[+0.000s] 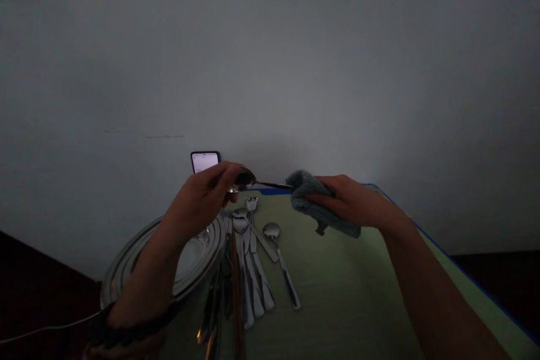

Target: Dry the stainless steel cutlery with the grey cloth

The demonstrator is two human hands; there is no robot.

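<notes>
My left hand (pixel 202 194) is closed on the bowl end of a metal spoon (pixel 245 179), held level above the table. Around the far end of its handle, a grey-blue cloth (pixel 310 199) is wrapped, gripped by my right hand (pixel 348 199). The tip of the handle is hidden inside the cloth. Below the hands lies a group of several metal spoons (pixel 253 270). A single spoon (pixel 283 270) rests a little apart to their right.
Nested metal bowls (pixel 112 275) stand at the left, partly behind my left forearm. Wooden chopsticks (pixel 237 292) and darker cutlery (pixel 211 309) lie beside the spoons. A lit phone (pixel 205 161) leans at the wall (pixel 295 67). The green tabletop (pixel 337 292) has a blue edge.
</notes>
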